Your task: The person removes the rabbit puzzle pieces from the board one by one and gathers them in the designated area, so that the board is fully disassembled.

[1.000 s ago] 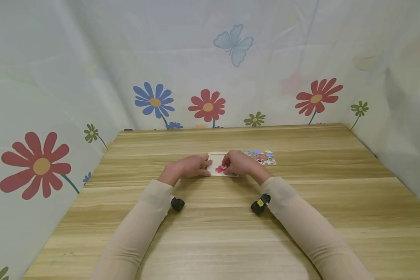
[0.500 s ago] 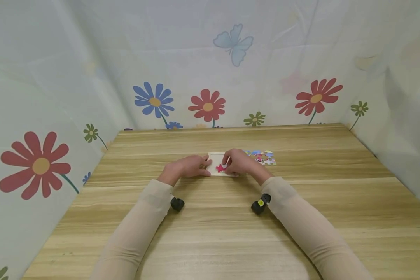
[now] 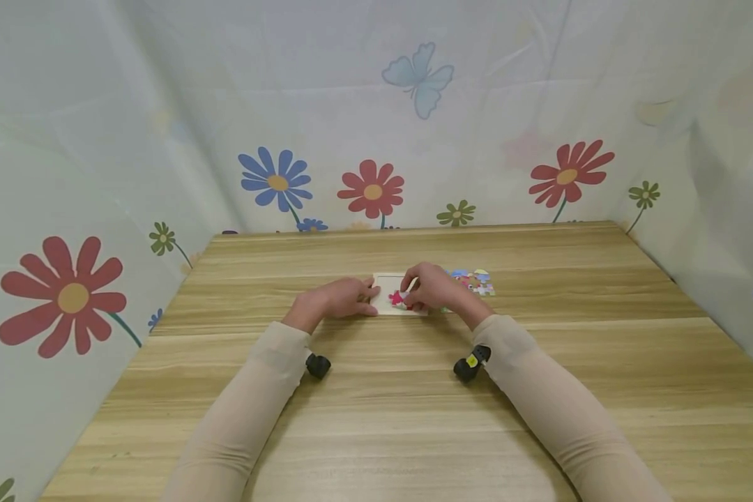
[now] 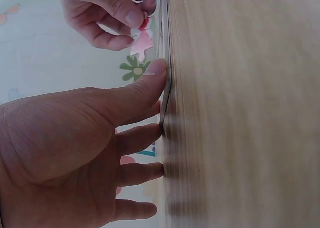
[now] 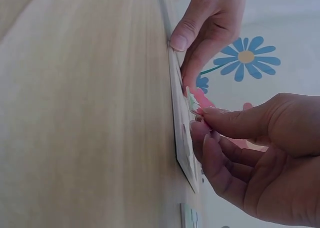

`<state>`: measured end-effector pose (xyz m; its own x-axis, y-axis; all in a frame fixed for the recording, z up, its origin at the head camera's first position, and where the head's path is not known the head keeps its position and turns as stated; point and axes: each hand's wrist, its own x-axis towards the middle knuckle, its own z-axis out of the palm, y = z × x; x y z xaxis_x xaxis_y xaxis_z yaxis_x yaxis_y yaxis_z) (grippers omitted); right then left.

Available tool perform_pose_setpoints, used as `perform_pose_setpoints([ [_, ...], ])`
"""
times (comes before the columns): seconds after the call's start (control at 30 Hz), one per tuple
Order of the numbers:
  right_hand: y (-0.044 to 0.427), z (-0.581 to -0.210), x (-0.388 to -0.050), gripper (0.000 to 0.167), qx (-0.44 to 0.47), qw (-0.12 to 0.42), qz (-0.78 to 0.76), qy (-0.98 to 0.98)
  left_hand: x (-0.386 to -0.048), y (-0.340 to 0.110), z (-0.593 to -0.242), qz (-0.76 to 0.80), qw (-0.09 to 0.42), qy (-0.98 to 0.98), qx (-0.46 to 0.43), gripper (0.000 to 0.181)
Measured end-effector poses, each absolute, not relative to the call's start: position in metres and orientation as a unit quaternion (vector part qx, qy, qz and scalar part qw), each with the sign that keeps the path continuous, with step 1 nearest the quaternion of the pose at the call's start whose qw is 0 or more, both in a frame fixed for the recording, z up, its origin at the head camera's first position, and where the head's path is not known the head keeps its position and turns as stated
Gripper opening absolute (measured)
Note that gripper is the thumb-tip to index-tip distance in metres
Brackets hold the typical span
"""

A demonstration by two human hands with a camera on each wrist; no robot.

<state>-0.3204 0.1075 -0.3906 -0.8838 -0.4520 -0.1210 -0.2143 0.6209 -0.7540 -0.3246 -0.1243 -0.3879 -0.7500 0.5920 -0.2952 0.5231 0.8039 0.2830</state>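
Note:
A small pale puzzle tray (image 3: 385, 284) lies on the wooden table in the head view. My left hand (image 3: 344, 298) rests against its left side, thumb at the near left corner and fingers extended along the edge. Over the tray's right part, my right hand (image 3: 433, 287) pinches a red and pink puzzle piece (image 3: 398, 300) between thumb and fingertips. In the right wrist view the puzzle piece (image 5: 201, 98) is tilted up above the tray (image 5: 177, 108). Fingers hide part of the piece and the tray's right side.
Several colourful puzzle pieces (image 3: 475, 282) lie just right of the tray, partly behind the right hand. Bare wooden table (image 3: 376, 411) stretches in front. A flower-printed cloth (image 3: 326, 104) hangs around the back and sides.
My right hand has risen slightly and shifted a little right, with the red and pink puzzle piece in its pinch now tilted more. The left hand stays where it was.

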Motion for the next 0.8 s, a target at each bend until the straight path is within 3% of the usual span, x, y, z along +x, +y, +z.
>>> perform_pose_setpoints([
  [0.2, 0.117, -0.382, -0.316, 0.013, -0.187, 0.140, -0.393, 0.889, -0.325, -0.124, -0.388, 0.090, 0.189, 0.931, 0.299, 0.067],
  [0.47, 0.147, -0.374, -0.310, 0.023, -0.163, 0.166, -0.452, 0.861, -0.325, -0.125, -0.391, 0.098, 0.185, 0.928, 0.309, 0.066],
  [0.8, 0.186, -0.369, -0.307, 0.032, -0.150, 0.134, -0.451, 0.869, -0.327, -0.125, -0.391, 0.091, 0.183, 0.927, 0.316, 0.065],
])
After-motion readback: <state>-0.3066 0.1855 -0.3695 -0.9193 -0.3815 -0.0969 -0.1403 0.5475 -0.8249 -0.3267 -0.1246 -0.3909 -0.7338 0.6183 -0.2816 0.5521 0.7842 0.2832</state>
